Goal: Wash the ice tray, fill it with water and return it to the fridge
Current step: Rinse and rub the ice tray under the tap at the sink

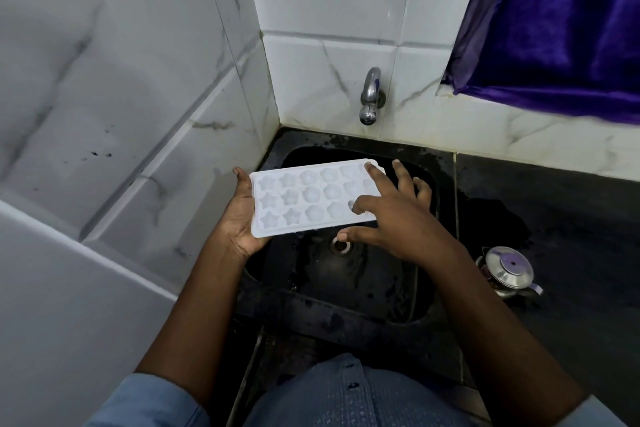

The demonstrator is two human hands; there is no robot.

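Note:
A white ice tray (304, 199) with star- and flower-shaped moulds is held level over the black sink (346, 274). My left hand (239, 218) grips its left end from below, thumb at the far corner. My right hand (391, 215) lies spread on the tray's right end, with straight fingers touching the moulds and the thumb below the near edge. A metal tap (370, 97) sticks out of the tiled wall above the sink; no water runs from it.
The sink's drain (341, 245) shows below the tray. A steel lidded pot (507, 270) stands on the dark wet counter (554, 204) to the right. White marble tiles close in the left and back. A purple curtain (554, 21) hangs at the upper right.

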